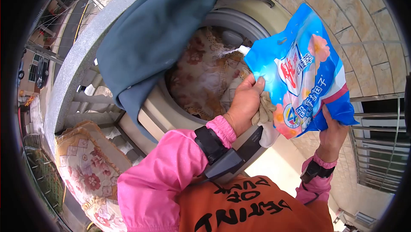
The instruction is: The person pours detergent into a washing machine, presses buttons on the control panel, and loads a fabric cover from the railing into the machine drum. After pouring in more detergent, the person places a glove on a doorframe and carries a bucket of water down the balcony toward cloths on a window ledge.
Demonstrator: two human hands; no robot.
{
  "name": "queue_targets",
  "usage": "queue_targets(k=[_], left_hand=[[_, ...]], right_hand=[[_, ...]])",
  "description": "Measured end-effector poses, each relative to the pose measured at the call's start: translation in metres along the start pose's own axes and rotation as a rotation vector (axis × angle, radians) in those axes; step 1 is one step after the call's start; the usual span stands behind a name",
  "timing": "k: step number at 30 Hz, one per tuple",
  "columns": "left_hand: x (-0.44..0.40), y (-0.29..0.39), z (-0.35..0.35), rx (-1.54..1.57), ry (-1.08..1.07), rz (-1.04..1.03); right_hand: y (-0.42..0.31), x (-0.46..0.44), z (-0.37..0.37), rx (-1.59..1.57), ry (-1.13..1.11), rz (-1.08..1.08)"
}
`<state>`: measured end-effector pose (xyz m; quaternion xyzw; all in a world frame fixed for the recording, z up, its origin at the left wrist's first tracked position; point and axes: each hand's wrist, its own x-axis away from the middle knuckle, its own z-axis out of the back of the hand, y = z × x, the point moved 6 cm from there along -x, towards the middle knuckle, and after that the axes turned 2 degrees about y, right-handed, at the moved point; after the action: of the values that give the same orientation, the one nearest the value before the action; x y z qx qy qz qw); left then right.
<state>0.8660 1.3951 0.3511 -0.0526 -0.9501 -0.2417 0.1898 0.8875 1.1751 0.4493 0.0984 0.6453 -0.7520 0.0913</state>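
Observation:
A blue detergent bag (295, 73) is tilted over the open drum of a washing machine (150, 103), its white spout pointing left with white powder streaming out. My left hand (246, 101) grips the bag's lower left edge, thumb on the front. My right hand (332, 133) holds the bag's bottom end. Inside the drum lies floral fabric (205, 73), partly dusted white. Beside my left hand, beige gloves (264, 108) rest near the machine's edge.
A dark teal cloth (150, 39) drapes over the machine's left side and the balcony rail (98, 22). More floral fabric (87, 168) hangs at lower left. A tiled wall (364, 26) and a barred window (381, 142) stand at the right.

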Motion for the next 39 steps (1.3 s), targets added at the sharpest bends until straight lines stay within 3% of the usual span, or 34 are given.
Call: queue_targets(k=[3,10,12,14,15,18,19,20,22,23,24,27,28,30,34,37,39], left_hand=[[0.001,0.0,0.005,0.037,0.083,0.019],[-0.012,-0.003,0.024,-0.339,0.114,0.063],[-0.02,-0.007,0.032,-0.62,0.151,-0.065],[-0.013,0.0,0.031,-0.714,0.178,-0.023],[-0.01,0.005,0.031,-0.799,0.209,0.01],[-0.003,0.022,0.022,-1.047,0.239,-0.158],[-0.003,0.027,0.023,-1.058,0.232,-0.16],[-0.004,0.033,0.024,-1.119,0.209,-0.132],[-0.013,0.05,0.028,-1.186,0.168,-0.119],[-0.02,0.064,0.031,-1.195,0.153,-0.131],[-0.023,0.078,0.027,-1.218,0.157,-0.151],[-0.043,0.104,0.016,-1.125,0.039,-0.016],[-0.049,0.115,0.006,-1.205,-0.027,-0.06],[-0.06,0.128,0.001,-1.073,-0.188,0.084],[-0.067,0.141,-0.014,-0.966,-0.264,0.073],[-0.077,0.141,-0.011,-1.249,-0.305,0.024],[-0.078,0.15,-0.009,-1.236,-0.289,-0.051]], right_hand=[[-0.03,-0.019,0.0,-0.339,0.111,-0.014],[-0.057,-0.036,0.0,-0.18,0.164,0.129],[-0.049,-0.041,0.001,-0.267,0.153,0.088],[-0.026,-0.044,-0.006,0.458,0.057,0.251],[-0.024,-0.048,-0.014,0.032,0.048,0.116],[-0.037,-0.056,-0.008,-0.116,0.125,0.117],[-0.036,-0.054,-0.005,0.099,0.085,0.156],[-0.029,-0.054,0.002,0.095,0.101,0.158],[-0.02,-0.058,0.012,0.008,0.003,0.224],[-0.019,-0.061,0.016,0.015,-0.164,0.185],[-0.015,-0.061,0.025,0.013,-0.15,0.177],[-0.004,-0.059,0.042,-0.219,-0.189,0.118],[-0.01,-0.059,0.041,-0.276,-0.264,0.191],[-0.018,-0.058,0.041,-0.39,-0.42,0.329],[-0.004,-0.062,0.068,-0.213,-0.298,0.361],[-0.008,-0.064,0.077,-0.063,-0.121,0.373],[-0.03,-0.065,0.066,-0.161,-0.025,0.37]])
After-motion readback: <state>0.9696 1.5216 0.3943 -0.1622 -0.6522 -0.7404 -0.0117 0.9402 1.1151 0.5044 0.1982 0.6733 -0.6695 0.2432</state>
